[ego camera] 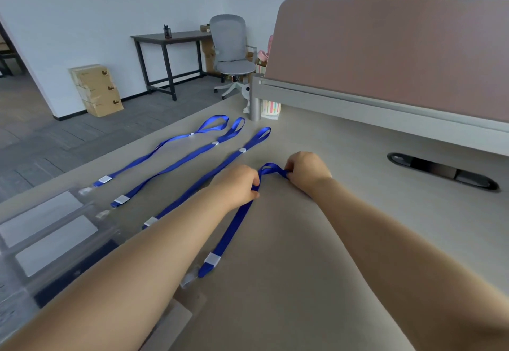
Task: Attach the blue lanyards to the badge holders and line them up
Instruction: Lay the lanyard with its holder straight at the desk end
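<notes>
Three blue lanyards lie side by side on the desk: the far-left one (154, 152), the middle one (176, 164) and the third (209, 177), each running down to a clear badge holder (52, 229) at the left edge. A fourth blue lanyard (234, 226) lies to their right, its clip end (205, 266) by a clear holder (176, 320) partly under my left arm. My left hand (239, 182) pinches this strap near its top. My right hand (307, 170) grips the strap's loop end (271, 169).
A pink divider panel (385, 53) on a grey rail closes the desk's far side. A dark cable slot (443, 171) is cut into the desk at right. A metal post (254, 102) and a striped cup (271, 108) stand near the lanyard loops.
</notes>
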Demonstrator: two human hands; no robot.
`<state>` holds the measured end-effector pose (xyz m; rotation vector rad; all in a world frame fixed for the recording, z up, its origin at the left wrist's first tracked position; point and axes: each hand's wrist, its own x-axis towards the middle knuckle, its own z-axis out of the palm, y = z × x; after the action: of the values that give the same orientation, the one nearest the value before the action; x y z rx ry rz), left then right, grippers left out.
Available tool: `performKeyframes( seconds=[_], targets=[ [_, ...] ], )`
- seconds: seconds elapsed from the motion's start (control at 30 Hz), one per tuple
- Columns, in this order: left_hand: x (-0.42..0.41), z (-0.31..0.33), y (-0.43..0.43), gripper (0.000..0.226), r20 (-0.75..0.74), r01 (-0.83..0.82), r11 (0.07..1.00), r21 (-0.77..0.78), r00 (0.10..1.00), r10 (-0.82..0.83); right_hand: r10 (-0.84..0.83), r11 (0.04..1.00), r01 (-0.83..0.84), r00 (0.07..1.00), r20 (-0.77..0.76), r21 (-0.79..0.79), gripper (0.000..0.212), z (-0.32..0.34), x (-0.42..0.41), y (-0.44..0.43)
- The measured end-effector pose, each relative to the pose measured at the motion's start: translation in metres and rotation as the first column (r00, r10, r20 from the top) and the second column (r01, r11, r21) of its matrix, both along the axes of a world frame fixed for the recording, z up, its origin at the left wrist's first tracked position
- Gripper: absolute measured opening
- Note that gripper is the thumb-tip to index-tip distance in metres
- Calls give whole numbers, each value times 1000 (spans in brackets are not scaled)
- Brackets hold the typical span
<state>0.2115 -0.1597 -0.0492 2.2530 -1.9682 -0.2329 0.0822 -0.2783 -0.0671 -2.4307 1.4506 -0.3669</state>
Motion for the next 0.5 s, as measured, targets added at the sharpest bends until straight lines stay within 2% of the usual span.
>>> performKeyframes(
  seconds=[0.1, 0.2, 0.27, 0.37, 0.43, 0.5],
  targets=[
    [5, 0, -4, 29, -38, 12, 999, 31, 999, -11, 34, 987, -15, 992, 119, -159, 21, 4, 2, -9],
    [8, -1, -3, 34, -73, 25, 999, 43, 997, -22, 91, 958, -20, 967, 238, -287, 27, 6, 2, -17],
    [8, -2, -3, 42, -89, 34, 998, 51, 996, -29, 96, 964, -53, 983, 157, -259, 34, 2, 3, -22],
    [8, -5, -4, 48, -59, 50, 995, 82, 997, -46, 31, 995, -40, 994, -101, -94, 46, -9, 1, -24],
    [9, -7, -5, 49, -32, 58, 992, 110, 998, -55, 23, 994, -36, 993, -118, -104, 50, -13, -1, -22],
    [9, -9, -6, 47, -18, 66, 988, 138, 998, -64, 61, 981, -70, 997, -56, -181, 50, -14, -3, -19]
  ],
)
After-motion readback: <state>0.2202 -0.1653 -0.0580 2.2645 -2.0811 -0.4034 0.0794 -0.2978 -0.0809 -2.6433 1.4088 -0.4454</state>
